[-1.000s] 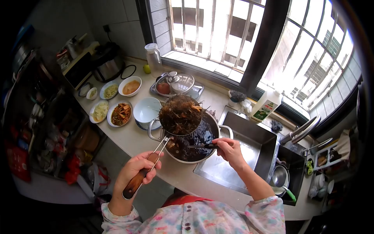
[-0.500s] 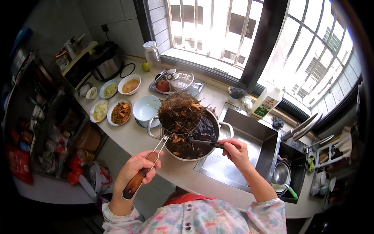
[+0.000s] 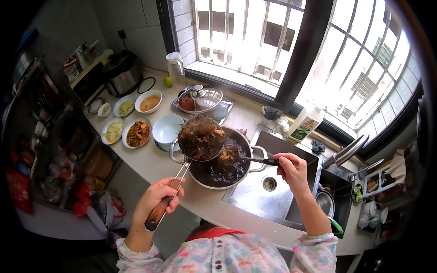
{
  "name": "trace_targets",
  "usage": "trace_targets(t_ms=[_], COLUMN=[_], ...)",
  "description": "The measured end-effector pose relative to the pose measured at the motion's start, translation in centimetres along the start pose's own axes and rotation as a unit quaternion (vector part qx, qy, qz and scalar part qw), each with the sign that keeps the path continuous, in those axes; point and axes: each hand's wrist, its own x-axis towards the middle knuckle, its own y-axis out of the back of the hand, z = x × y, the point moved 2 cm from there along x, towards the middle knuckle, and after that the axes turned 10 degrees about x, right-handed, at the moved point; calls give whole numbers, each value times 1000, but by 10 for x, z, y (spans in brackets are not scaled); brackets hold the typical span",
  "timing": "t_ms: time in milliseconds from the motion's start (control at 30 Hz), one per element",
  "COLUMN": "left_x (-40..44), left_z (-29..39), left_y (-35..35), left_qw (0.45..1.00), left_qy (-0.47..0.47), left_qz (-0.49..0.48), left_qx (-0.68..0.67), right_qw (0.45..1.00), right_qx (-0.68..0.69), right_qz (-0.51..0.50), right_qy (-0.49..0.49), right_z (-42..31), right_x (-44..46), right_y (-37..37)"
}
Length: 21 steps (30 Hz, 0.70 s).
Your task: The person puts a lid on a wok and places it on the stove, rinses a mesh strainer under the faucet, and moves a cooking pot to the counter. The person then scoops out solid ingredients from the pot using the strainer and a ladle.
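My left hand (image 3: 159,198) is closed around the wooden handle of a wire strainer (image 3: 163,207). Its basket is over the left side of a large pot (image 3: 217,187) and is heaped with brown, stringy herbs (image 3: 202,136). Dark liquid (image 3: 214,174) fills much of the pot. My right hand (image 3: 292,172) grips a black-handled ladle (image 3: 259,160), held nearly level across the pot's right rim. Brown pieces lie at the ladle's head, beside the strainer; the head's exact shape is hidden by them.
Right of the pot is a steel sink (image 3: 246,193), with a faucet (image 3: 348,150) farther right. A white bowl (image 3: 167,129) stands close on the left, near several filled dishes (image 3: 136,133). Behind are a glass lid (image 3: 207,99) and a tray (image 3: 224,116).
My right hand has moved right and slightly away, drawing the ladle's head rightward from beneath the strainer's edge, with brown pieces at it. The strainer stays over the pot in my left hand.
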Motion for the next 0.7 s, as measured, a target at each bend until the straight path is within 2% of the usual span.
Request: trace_targets(t_ms=[100,500,633,700], left_x=[1,2,9,11], left_z=[-5,-20,-31,-34], left_y=[4,6,7,5], left_qw=[1000,999,999,999], left_qy=[0,18,39,39], left_qz=[13,20,-6,-27], left_qx=[4,25,20,6], right_qw=[1000,996,994,984], right_qx=[18,-28,-25,-68], right_qz=[23,58,35,26], right_qy=[-9,69,99,165], right_z=[-8,-36,-55,-48], right_x=[3,7,2,-4], right_y=[6,11,-4,-17])
